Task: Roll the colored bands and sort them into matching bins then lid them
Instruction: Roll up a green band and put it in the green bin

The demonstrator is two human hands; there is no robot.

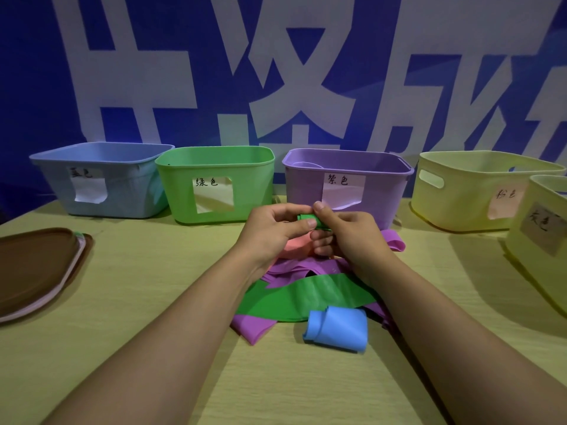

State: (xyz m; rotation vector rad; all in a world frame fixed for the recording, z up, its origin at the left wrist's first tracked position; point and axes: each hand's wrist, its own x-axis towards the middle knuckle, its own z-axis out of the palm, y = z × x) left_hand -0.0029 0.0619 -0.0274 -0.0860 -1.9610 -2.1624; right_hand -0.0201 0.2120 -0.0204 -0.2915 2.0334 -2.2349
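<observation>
Both hands meet above the band pile, in front of the green bin [214,167] and purple bin [349,170]. My left hand [270,228] and my right hand [346,234] pinch the rolled end of a green band [306,296], whose loose length trails down over the pile toward me. Under it lie purple bands [254,328], a pink band [296,245] and a loosely rolled blue band [337,328]. A blue bin [101,167] stands at the far left, and two pale yellow bins [478,191] [543,240] stand at the right.
A stack of brown lids [36,268] lies on the table at the left edge. All bins carry paper labels and stand in a row against a blue wall with white characters. The wooden table [147,302] stretches toward me.
</observation>
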